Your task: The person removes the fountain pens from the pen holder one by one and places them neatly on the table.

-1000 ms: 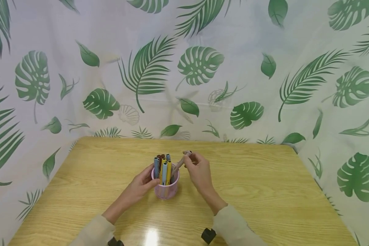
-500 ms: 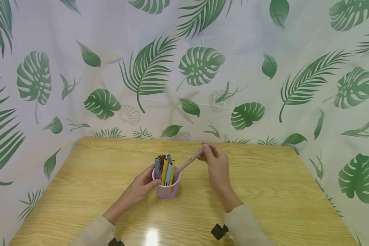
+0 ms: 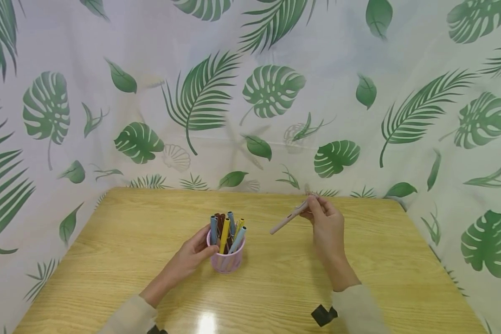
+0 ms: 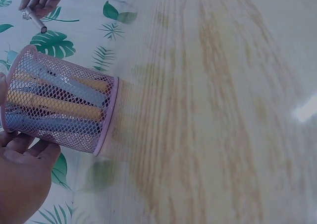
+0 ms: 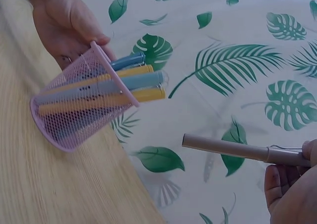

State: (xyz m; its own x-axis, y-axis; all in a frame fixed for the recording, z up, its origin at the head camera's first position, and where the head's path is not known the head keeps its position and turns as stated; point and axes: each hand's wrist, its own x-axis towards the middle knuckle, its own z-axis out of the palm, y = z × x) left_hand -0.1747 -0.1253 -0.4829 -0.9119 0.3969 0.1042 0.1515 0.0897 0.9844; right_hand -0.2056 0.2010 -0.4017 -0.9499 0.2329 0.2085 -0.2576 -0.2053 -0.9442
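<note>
Two bare hands are over a wood-grain table [image 3: 380, 264], each holding something. The left hand [image 3: 190, 251] curls round the left side of a pink mesh pen cup [image 3: 228, 266], its thumb at the near rim and its fingers reaching behind the wall. The cup stands upright on the table, holding a bundle of pens: a yellow pen [image 3: 224, 235] near the front, a pale blue pen [image 3: 237, 240] leaning out to the right, a darker blue pen [image 3: 213, 229] by the left hand, and brown pens [image 3: 219, 220] behind. The right hand [image 3: 329, 229], to the right of the cup, pinches a greyish-mauve pen [image 3: 288, 220] between thumb and fingers near its clip end. This pen hangs in the air above the table, tilted, its blunt free end pointing down and left toward the cup without touching it. Pale sleeves [image 3: 361, 308] cover both forearms, with a small black device [image 3: 323, 315] at the right wrist. Behind the table hangs a white cloth [image 3: 217, 167] printed with green leaves.
</note>
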